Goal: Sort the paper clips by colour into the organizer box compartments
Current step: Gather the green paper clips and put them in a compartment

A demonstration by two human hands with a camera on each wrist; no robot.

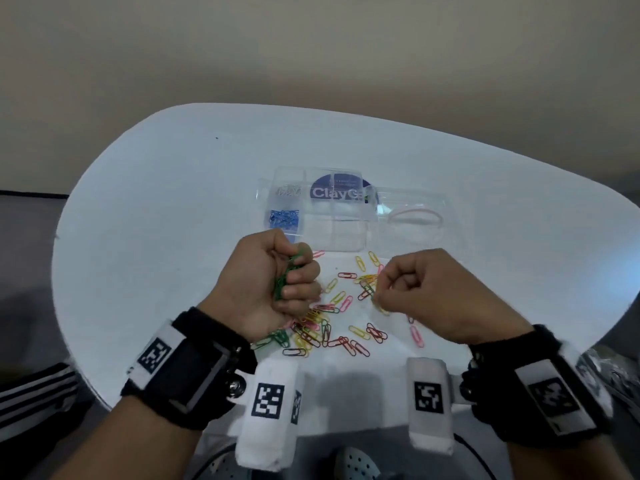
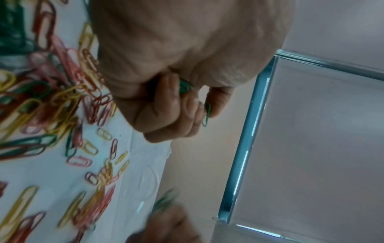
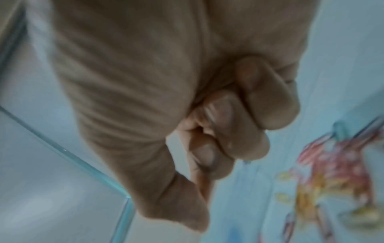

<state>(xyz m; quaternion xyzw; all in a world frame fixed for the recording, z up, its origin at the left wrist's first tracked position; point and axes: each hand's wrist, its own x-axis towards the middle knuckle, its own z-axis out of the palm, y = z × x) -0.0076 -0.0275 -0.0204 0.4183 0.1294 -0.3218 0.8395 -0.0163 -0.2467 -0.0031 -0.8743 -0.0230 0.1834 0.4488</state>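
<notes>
A white table (image 1: 156, 209) carries a clear organizer box (image 1: 332, 237) at its far middle, blue clips (image 1: 284, 218) in its near-left compartment. Near it lies a loose mixed-colour clip pile (image 1: 329, 327). The left hand (image 1: 273, 282) clenches a bunch of green clips (image 1: 289, 277). The right hand (image 1: 426, 289) is curled, fingertips pinched at the pile's right edge; what it holds, I cannot tell.

Bare white table (image 1: 166, 209) open to left of and beyond organizer box (image 1: 332, 237); lid (image 1: 415, 216) lies open flat to box's right, blocking that side. Loose paper clips (image 1: 332, 327) scatter near strip between wrists and up to box front. Left hand (image 1: 266, 282) fisted round green clips (image 1: 287, 277), just before box's near-left corner; right hand (image 1: 433, 289) over right of scatter
</notes>
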